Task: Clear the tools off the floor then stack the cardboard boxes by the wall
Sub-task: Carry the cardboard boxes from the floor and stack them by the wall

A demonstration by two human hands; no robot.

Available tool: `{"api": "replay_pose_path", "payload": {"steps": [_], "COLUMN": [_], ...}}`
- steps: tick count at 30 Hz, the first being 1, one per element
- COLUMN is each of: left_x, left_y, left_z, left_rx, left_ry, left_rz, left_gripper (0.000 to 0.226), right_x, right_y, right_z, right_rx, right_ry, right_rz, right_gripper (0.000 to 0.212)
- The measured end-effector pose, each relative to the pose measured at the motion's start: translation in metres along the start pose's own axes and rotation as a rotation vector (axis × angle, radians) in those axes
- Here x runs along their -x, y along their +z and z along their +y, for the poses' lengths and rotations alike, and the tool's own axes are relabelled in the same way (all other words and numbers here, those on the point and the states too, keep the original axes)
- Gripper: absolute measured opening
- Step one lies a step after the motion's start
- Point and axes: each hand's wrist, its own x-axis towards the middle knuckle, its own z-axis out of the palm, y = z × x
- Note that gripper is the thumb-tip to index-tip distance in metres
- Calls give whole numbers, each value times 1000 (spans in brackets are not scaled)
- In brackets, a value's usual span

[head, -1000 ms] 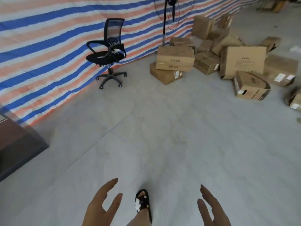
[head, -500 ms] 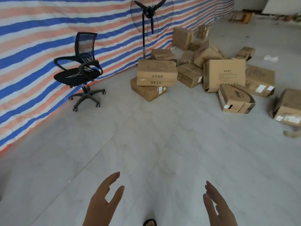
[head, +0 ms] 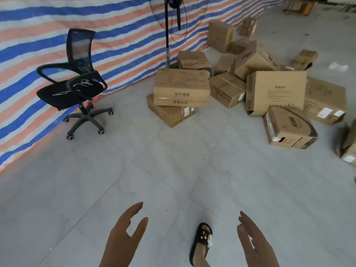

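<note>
Both hands empty, fingers straight and loosely spread: left hand (head: 123, 239) at 7 o'clock in the head view, right hand (head: 254, 245) at 5 o'clock, each raised above the floor (head: 173, 180) and touching nothing. Sandalled foot (head: 202, 241) on the tiles between them. Cardboard boxes (head: 275, 91) lie scattered from 12 to 3 o'clock, several tipped on their sides. Stacked pair (head: 181, 89) at 12 o'clock: one box resting on another, near the striped tarp wall (head: 57, 20). Standing fan (head: 173, 16) just behind that pair. Black office chair (head: 77, 87) at 10 o'clock, beside the tarp, well apart from the boxes.
</note>
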Motion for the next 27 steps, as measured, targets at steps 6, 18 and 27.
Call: {"api": "replay_pose_path", "payload": {"steps": [6,18,27], "left_x": [-118,-353,-589], "left_y": [81,161,204], "left_z": [62,118,202], "left_rx": [41,3,-91], "left_ry": [2,-68,67], "left_rz": [24,10,-135], "left_gripper": [41,67,35], "right_x": [-160,-406,-591], "right_y": [-32,-2,22], "right_z": [-45,-109,-195], "right_rx": [-14,46,-50], "right_ry": [-15,-5,16], "right_rz": [-18,-79,-16], "right_gripper": [76,63,55]}}
